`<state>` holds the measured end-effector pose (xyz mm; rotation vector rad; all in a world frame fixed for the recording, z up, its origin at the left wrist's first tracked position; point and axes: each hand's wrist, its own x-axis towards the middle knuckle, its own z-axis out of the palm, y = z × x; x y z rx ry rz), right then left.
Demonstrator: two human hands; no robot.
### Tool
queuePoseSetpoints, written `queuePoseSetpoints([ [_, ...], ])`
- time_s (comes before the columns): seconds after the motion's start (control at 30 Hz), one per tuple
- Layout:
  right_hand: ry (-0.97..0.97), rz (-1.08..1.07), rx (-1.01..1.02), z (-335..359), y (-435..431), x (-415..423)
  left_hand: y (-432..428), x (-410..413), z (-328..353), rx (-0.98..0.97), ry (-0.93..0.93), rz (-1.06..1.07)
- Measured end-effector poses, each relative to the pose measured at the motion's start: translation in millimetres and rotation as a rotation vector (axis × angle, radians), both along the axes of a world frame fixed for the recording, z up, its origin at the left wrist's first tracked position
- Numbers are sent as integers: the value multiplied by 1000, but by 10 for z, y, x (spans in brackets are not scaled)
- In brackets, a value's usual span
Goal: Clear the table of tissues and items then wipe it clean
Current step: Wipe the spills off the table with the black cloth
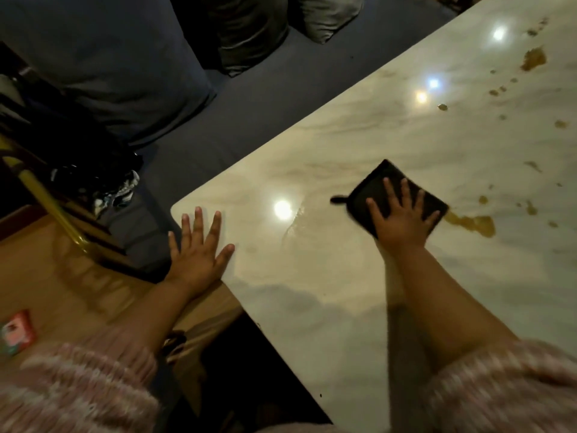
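A white marble table fills the right side of the view. My right hand presses flat, fingers spread, on a folded black cloth lying on the tabletop. Just right of the cloth lies a brown spill. More brown stains are scattered toward the far right. A wet streak shows left of the cloth. My left hand rests flat with straight fingers on the table's near left corner.
A dark blue sofa with cushions runs along the table's far side. Left of the corner stand a gold metal leg and a dark patterned bag. A red packet lies on the wooden surface at the lower left.
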<state>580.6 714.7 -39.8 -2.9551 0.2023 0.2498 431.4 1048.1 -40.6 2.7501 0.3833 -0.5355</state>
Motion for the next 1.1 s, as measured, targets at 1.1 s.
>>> queuePoseSetpoints([
  [1.1, -51, 650, 102, 19, 870, -1374, 59, -516, 243, -147, -160, -36],
])
